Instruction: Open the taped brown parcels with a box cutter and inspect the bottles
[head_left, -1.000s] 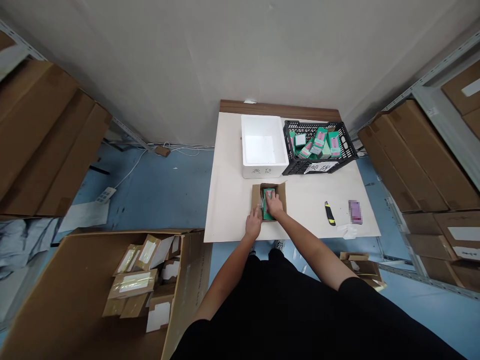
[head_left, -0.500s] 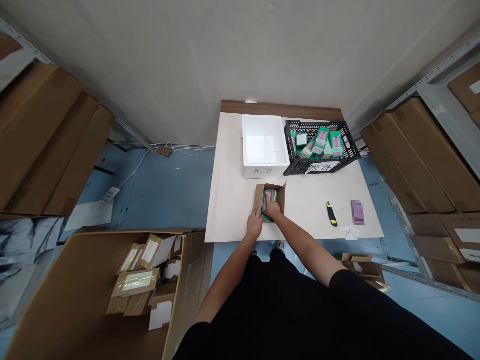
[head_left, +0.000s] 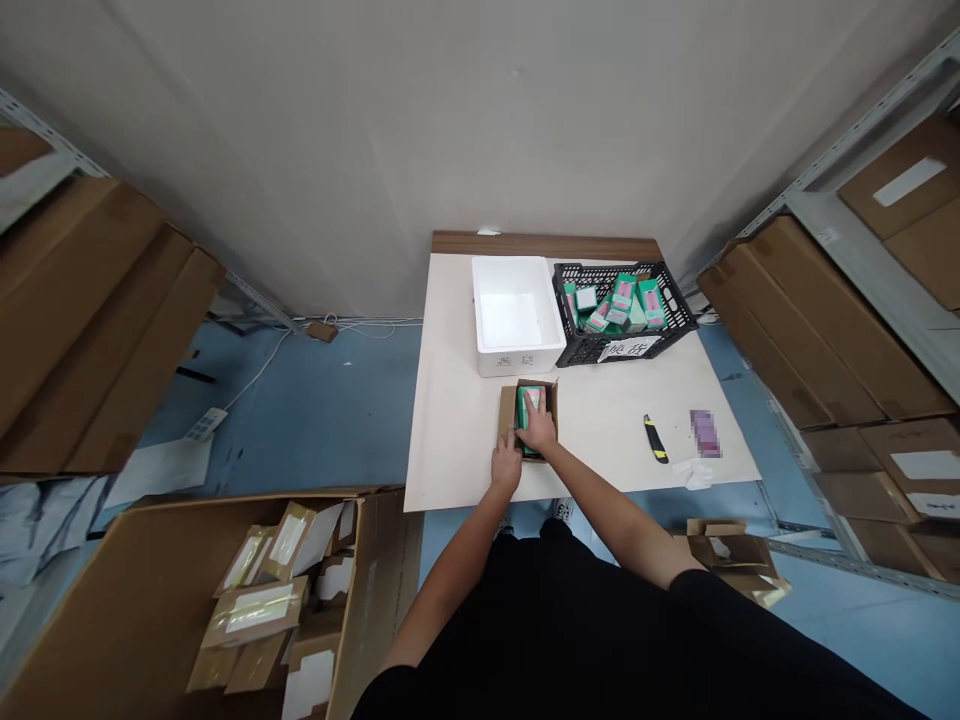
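A small open cardboard box (head_left: pixel 507 405) sits on the white table (head_left: pixel 600 430) near its front edge. Green packets (head_left: pixel 529 397) lie inside it. My right hand (head_left: pixel 540 430) rests on top of those packets, fingers pressed down on them. My left hand (head_left: pixel 507 462) grips the box's near left corner. Further back stand a white foam box (head_left: pixel 515 315) and a black crate (head_left: pixel 671 305) filled with several green and pink packets (head_left: pixel 619 298).
A yellow-black utility knife (head_left: pixel 655 438) and a purple item (head_left: pixel 704 432) lie on the table's right side. A large carton (head_left: pixel 150 590) of taped parcels stands on the blue floor at the left. Shelves of brown cartons (head_left: pixel 825 330) line both sides.
My right hand has stayed on the green packets in the box, pushing them in. The view has tilted slightly, so the table sits lower in the frame.
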